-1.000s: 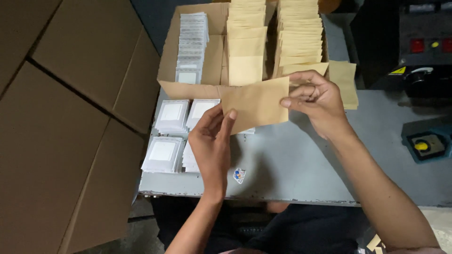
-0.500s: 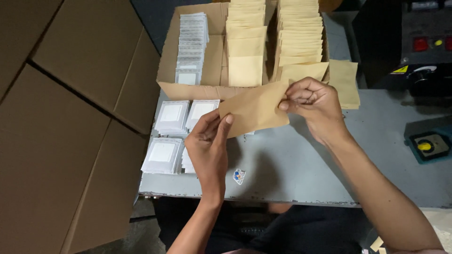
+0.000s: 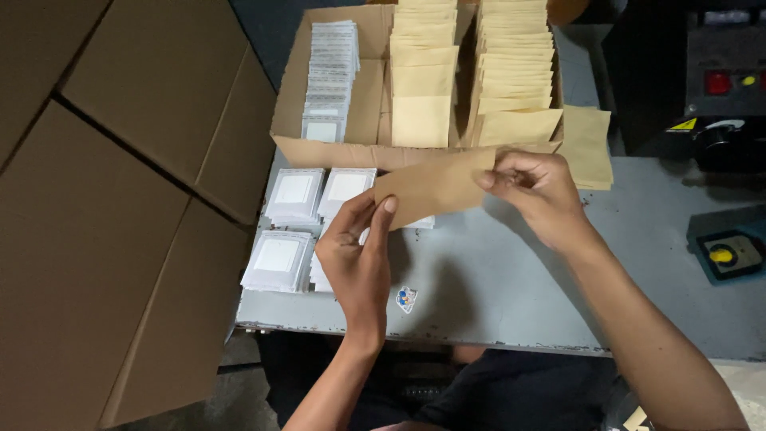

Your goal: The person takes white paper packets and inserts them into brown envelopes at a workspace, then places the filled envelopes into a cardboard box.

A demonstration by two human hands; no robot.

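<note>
I hold a flat brown paper envelope (image 3: 435, 187) above the grey metal table (image 3: 511, 287), just in front of the open cardboard box (image 3: 291, 120) of envelopes. My left hand (image 3: 359, 255) pinches its lower left corner, fingers closed on the paper. My right hand (image 3: 538, 191) grips its right end, fingertips curled shut around the edge. Stacks of white square plates (image 3: 295, 195) lie beside my left hand.

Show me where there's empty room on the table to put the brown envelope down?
Bare grey table lies between the small sticker and the yellow-buttoned box. It is crowded left, around the white stacks, and behind, by the cardboard box.
</note>
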